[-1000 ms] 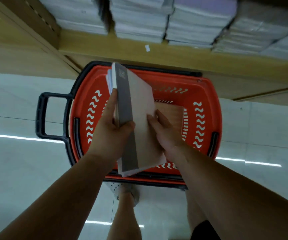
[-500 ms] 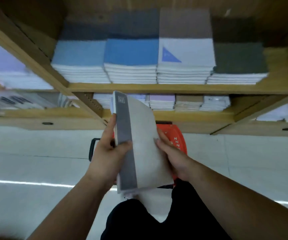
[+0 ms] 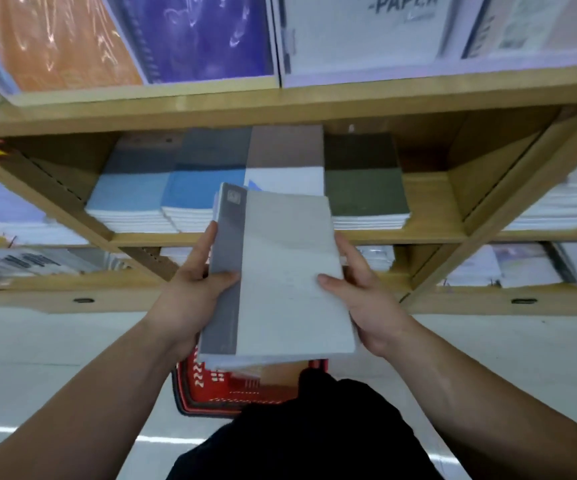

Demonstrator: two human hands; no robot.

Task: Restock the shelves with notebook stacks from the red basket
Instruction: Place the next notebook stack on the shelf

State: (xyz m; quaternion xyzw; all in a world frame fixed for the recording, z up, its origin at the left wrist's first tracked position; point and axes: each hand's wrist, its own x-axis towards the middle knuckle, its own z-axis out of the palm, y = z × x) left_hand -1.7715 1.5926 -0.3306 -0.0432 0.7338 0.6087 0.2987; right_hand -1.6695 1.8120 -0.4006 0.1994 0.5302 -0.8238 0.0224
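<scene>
Notebooks in a small stack (image 3: 280,271), the top one pale grey with a darker grey band down its spine side, sit held in front of the wooden shelving, raised above the red basket (image 3: 207,389). The left hand (image 3: 190,299) grips the spine side, thumb pressed across the dark band and fingers wrapped underneath. The right hand (image 3: 366,299) clasps the opposite long edge, thumb lying on the pale cover. Both are closed firmly on the stack, which tilts slightly with its far end towards the shelves.

Behind it, the middle shelf (image 3: 314,237) carries four neat piles side by side: light blue (image 3: 127,199), stronger blue (image 3: 204,192), a white-covered one (image 3: 287,178) partly hidden by the held stack, and dark green (image 3: 363,192). The held notebooks overlap the white pile in view; whether they touch it I cannot tell.

Above, larger pads stand face out, orange (image 3: 55,39), purple (image 3: 204,32) and a white one (image 3: 366,32) printed with "PAPER". The basket rests on the pale floor close to the person's dark shorts (image 3: 314,438), mostly hidden under the stack.
</scene>
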